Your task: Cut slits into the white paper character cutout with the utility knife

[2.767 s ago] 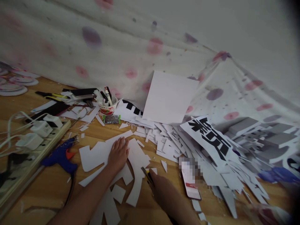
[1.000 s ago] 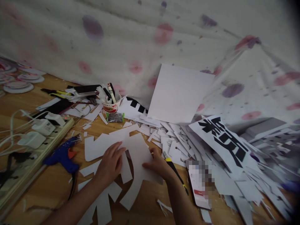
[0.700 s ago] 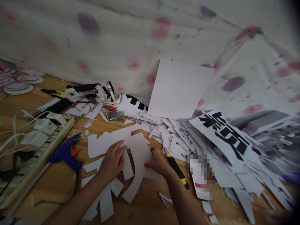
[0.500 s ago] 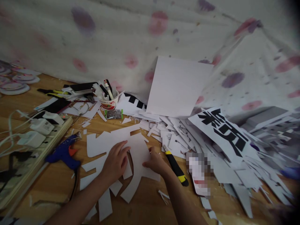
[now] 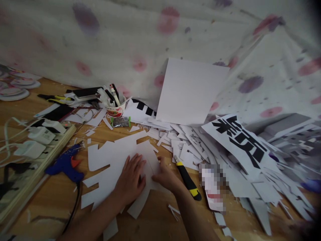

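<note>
Cut white sheets (image 5: 107, 155) with notched edges lie on the wooden table below the centre. My left hand (image 5: 131, 177) rests on them with its fingers spread, palm down. At the right edge of another cut white piece (image 5: 147, 160) is my right hand (image 5: 164, 174), its thumb on top and its fingers curled at the edge, pinching it. The two pieces meet or overlap between my hands. A black and yellow utility knife (image 5: 188, 179) lies just right of my right hand.
A blue glue gun (image 5: 66, 164) and a power strip (image 5: 54, 144) with chargers stand left. Behind are a cup of pens (image 5: 115, 107) and a white board (image 5: 192, 92). Right lie a partly pixelated object (image 5: 213, 190), paper scraps (image 5: 185, 150) and a sheet with black characters (image 5: 235, 140).
My left hand has moved slightly right and down and now lies flatter on the sheets. The left sheets have shifted, covering the gap between the pieces. My right hand has barely moved.
</note>
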Available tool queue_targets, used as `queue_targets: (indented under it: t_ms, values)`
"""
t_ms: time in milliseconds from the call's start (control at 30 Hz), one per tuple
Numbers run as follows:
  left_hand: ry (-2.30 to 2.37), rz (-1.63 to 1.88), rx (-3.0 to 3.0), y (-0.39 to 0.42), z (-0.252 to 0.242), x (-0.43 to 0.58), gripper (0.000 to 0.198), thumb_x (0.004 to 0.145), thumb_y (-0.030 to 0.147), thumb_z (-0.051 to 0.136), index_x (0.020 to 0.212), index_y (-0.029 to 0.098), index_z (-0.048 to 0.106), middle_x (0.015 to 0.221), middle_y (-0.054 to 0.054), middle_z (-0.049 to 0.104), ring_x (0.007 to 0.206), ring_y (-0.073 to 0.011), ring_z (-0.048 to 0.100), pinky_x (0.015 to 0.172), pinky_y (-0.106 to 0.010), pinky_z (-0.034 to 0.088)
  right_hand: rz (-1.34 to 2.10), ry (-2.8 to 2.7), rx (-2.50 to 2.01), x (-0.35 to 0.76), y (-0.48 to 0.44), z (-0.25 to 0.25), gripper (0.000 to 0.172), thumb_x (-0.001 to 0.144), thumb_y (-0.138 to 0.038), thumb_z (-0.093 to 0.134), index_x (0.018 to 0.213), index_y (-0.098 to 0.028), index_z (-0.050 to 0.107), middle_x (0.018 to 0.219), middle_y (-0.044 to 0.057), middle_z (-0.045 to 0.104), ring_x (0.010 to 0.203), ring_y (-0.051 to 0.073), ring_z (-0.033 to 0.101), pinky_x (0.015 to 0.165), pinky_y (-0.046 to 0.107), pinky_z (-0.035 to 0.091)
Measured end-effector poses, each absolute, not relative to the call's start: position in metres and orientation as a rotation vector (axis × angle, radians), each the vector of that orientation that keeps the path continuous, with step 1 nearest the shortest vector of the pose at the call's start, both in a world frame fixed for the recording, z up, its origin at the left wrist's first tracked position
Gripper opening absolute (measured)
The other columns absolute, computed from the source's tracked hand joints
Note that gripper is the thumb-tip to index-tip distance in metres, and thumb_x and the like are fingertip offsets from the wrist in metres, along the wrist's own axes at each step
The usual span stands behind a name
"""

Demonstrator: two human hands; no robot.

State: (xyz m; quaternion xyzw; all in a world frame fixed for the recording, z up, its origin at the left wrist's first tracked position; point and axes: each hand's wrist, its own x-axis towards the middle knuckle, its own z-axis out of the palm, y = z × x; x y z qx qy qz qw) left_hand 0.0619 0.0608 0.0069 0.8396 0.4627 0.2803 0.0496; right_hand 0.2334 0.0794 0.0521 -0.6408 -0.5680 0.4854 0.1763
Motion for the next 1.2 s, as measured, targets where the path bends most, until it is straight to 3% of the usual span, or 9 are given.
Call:
queue_targets:
  t_ms: [600,800,967,1200]
  values:
    - [1.429,0.745,2.535,0.058,0.008,0.067,0.054,0.074,0.021,0.048,0.126,0.013,0.036,0.133,-0.016,0.042,0.13,-0.028,0.028,0.106,-0.056,0.019,1.429,-1.634,-1.828,0.234,0.082,0.043,0.052,0.054,-0.014,0.054,0.1,-0.02,0.03,0.074,-0.003,0.055,0.065,0.017,0.058,0.05,0.024,0.039]
    - [1.386,0.723,2.553,0.058,0.006,0.067,0.055,0.076,0.03,0.05,0.127,0.014,0.036,0.136,-0.016,0.039,0.132,-0.0296,0.025,0.106,-0.058,0.017,1.392,-1.669,-1.877,0.238,0.084,0.041,0.058,0.055,-0.015,0.06,0.106,-0.02,0.033,0.08,-0.001,0.057,0.073,0.018,0.058,0.061,0.026,0.042]
    - [1.394,0.795,2.539,0.058,0.006,0.067,0.053,0.076,0.02,0.048,0.126,0.013,0.034,0.134,-0.017,0.041,0.131,-0.0299,0.025,0.104,-0.058,0.022,1.371,-1.746,-1.925,0.242,0.087,0.049,0.06,0.053,-0.016,0.064,0.106,-0.02,0.036,0.081,-0.001,0.056,0.077,0.019,0.057,0.067,0.029,0.041]
    - [1.36,0.884,2.523,0.06,0.01,0.067,0.053,0.074,0.015,0.047,0.125,0.015,0.035,0.133,-0.016,0.042,0.13,-0.03,0.028,0.103,-0.058,0.026,1.55,-1.434,-1.826,0.24,0.086,0.041,0.058,0.05,-0.013,0.062,0.1,-0.023,0.035,0.073,-0.006,0.053,0.07,0.016,0.055,0.06,0.026,0.042]
